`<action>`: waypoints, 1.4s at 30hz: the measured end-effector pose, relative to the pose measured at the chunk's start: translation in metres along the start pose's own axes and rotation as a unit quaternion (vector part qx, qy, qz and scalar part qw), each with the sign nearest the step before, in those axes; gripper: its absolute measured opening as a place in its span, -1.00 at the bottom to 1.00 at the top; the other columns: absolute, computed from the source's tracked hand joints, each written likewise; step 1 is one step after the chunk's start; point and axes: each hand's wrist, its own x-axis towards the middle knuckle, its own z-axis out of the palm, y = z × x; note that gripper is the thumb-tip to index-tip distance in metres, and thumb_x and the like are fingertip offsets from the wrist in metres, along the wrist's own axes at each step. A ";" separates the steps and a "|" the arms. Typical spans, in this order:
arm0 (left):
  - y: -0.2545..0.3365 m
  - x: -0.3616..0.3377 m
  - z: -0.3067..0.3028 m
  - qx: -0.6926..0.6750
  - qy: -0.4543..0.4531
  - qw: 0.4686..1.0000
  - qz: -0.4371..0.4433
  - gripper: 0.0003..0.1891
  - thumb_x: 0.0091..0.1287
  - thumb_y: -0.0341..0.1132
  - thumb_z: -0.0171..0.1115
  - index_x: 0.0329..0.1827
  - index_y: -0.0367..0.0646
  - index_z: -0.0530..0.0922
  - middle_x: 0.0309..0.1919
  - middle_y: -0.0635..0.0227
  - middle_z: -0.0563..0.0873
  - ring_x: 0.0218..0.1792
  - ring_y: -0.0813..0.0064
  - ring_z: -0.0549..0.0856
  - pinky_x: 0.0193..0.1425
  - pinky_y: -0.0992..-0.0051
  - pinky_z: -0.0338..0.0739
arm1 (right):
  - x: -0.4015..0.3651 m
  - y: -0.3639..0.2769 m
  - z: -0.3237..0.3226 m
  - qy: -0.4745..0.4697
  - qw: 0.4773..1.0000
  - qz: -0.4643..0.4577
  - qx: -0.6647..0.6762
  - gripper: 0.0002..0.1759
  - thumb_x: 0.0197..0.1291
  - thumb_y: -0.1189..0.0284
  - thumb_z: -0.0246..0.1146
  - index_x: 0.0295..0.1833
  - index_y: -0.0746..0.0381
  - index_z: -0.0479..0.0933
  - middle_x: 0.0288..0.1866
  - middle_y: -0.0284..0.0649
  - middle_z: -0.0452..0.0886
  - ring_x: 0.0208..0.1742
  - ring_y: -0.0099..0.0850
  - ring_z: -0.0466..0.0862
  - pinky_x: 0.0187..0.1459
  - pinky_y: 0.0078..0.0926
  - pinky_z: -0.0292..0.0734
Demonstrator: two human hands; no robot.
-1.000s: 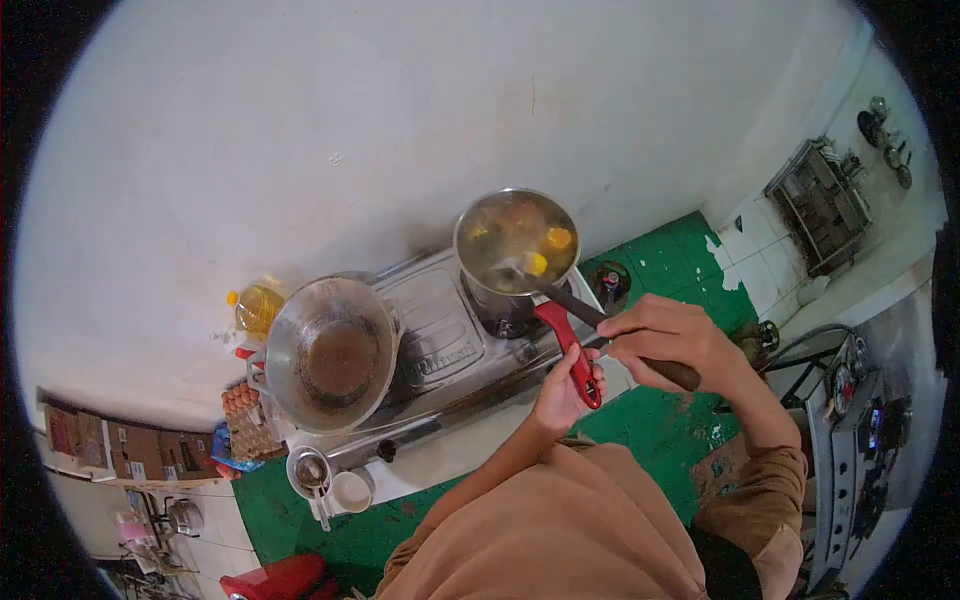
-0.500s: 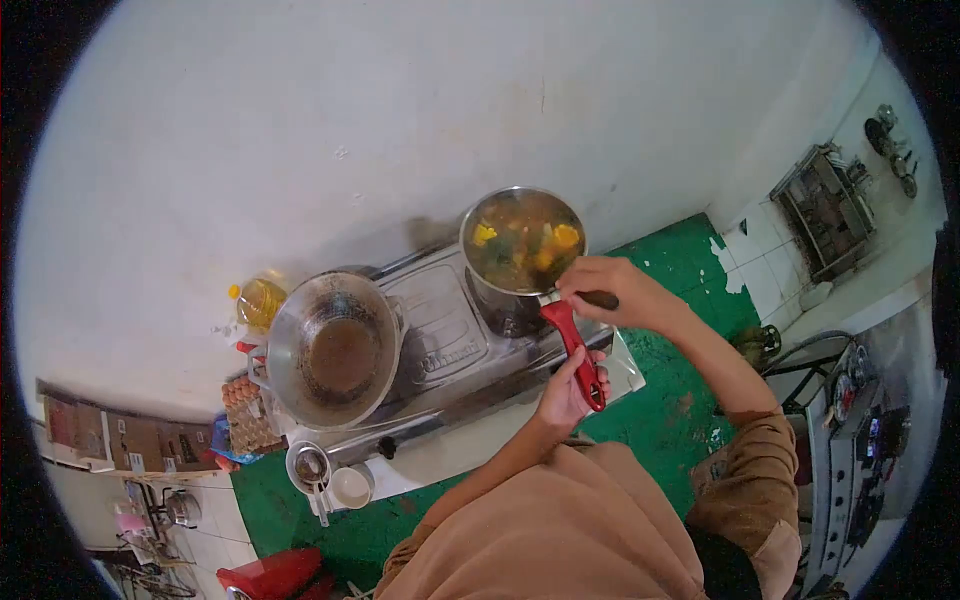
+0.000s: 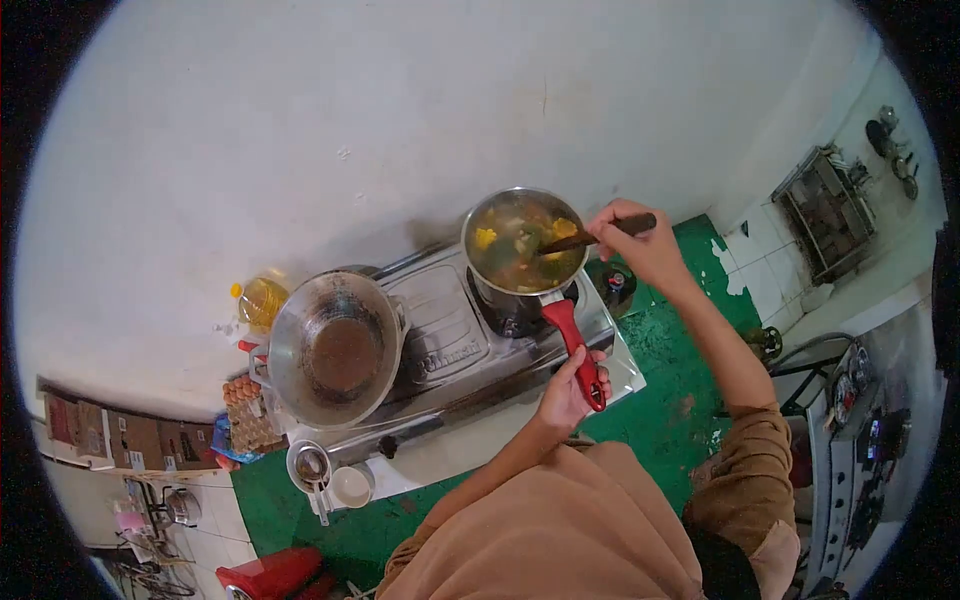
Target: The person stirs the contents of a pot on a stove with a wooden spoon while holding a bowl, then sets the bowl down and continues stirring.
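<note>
A saucepan [image 3: 476,262] of soup stands on the right burner of the gas stove [image 3: 440,340]. Yellow corn pieces [image 3: 486,238] and green vegetables show in its broth. My left hand [image 3: 570,393] is closed around the pan's red handle [image 3: 565,325]. With closed fingers, my right hand [image 3: 630,240] grips a dark wooden spatula [image 3: 572,241] at the pan's right rim. The spatula's lower end dips into the soup, so its tip is hidden.
A large wok [image 3: 285,370] sits on the left burner. Behind it stand an oil bottle [image 3: 262,302] and an egg tray [image 3: 252,425]. Two small bowls, one a white bowl [image 3: 352,487], rest at the front left. A gas cylinder [image 3: 612,287] is beside the stove.
My right hand has moved up and right, from near the handle joint to the pan's right side, swinging the spatula with it. My left hand stays on the handle.
</note>
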 end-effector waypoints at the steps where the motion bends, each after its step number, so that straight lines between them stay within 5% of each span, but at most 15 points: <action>1: 0.000 0.000 0.000 0.003 0.007 1.000 0.000 -0.57 0.37 0.05 0.03 -0.03 -0.18 0.47 -0.42 0.30 0.57 -0.37 0.35 0.58 -0.20 0.37 0.53 | -0.006 -0.011 0.000 -0.024 0.998 -0.040 -0.043 -0.86 0.15 0.45 0.25 -0.34 0.33 0.56 -0.41 -0.30 0.61 -0.44 -0.57 0.59 -0.36 -0.59 0.51; 6: 0.001 0.002 -0.002 0.009 -0.003 1.000 -0.001 -0.57 0.38 0.05 0.01 -0.03 -0.16 0.48 -0.42 0.31 0.56 -0.36 0.36 0.58 -0.19 0.37 0.52 | -0.034 -0.054 -0.008 -0.119 0.953 -0.216 -0.174 -0.88 0.07 0.53 0.27 -0.27 0.35 0.54 -0.26 -0.18 0.63 -0.24 -0.34 0.65 -0.20 -0.47 0.55; 8: 0.001 0.001 -0.001 0.009 -0.006 1.000 -0.001 -0.58 0.39 0.05 -0.01 -0.02 -0.15 0.48 -0.42 0.32 0.56 -0.36 0.37 0.58 -0.19 0.37 0.52 | -0.041 -0.065 -0.010 -0.180 0.898 -0.309 -0.256 -0.87 0.02 0.58 0.27 -0.26 0.32 0.55 -0.22 -0.12 0.63 -0.17 -0.20 0.64 -0.13 -0.37 0.56; 23: 0.002 -0.001 0.002 0.015 0.010 1.000 0.004 -0.56 0.39 0.05 0.00 -0.04 -0.18 0.48 -0.42 0.31 0.57 -0.37 0.36 0.58 -0.20 0.39 0.51 | -0.012 -0.042 -0.005 -0.172 0.841 -0.409 -0.311 -0.81 -0.07 0.64 0.29 -0.25 0.28 0.56 -0.09 -0.18 0.61 -0.18 -0.26 0.61 -0.18 -0.39 0.54; 27: 0.000 0.000 0.000 0.006 -0.010 1.000 0.012 -0.57 0.39 0.05 0.00 -0.04 -0.18 0.48 -0.42 0.31 0.57 -0.37 0.36 0.57 -0.20 0.38 0.50 | 0.006 -0.039 -0.007 -0.211 0.810 -0.424 -0.347 -0.83 -0.04 0.62 0.27 -0.26 0.29 0.54 -0.10 -0.18 0.61 -0.17 -0.24 0.61 -0.16 -0.38 0.54; 32: 0.001 0.000 0.000 0.001 -0.005 1.000 0.007 -0.57 0.37 0.05 0.04 -0.03 -0.18 0.48 -0.42 0.30 0.57 -0.35 0.36 0.57 -0.19 0.37 0.50 | 0.027 -0.028 -0.010 -0.229 0.845 -0.327 -0.357 -0.95 0.04 0.59 0.20 -0.34 0.32 0.47 -0.30 -0.16 0.55 -0.28 -0.18 0.57 -0.24 -0.33 0.50; 42: 0.002 0.000 0.001 0.004 0.002 1.000 0.014 -0.57 0.36 0.04 0.07 -0.05 -0.20 0.48 -0.41 0.29 0.58 -0.36 0.36 0.58 -0.19 0.37 0.51 | 0.076 -0.002 0.015 -0.233 0.852 -0.297 -0.363 -0.84 0.05 0.44 0.16 -0.42 0.33 0.48 -0.43 -0.13 0.51 -0.40 -0.16 0.53 -0.34 -0.34 0.45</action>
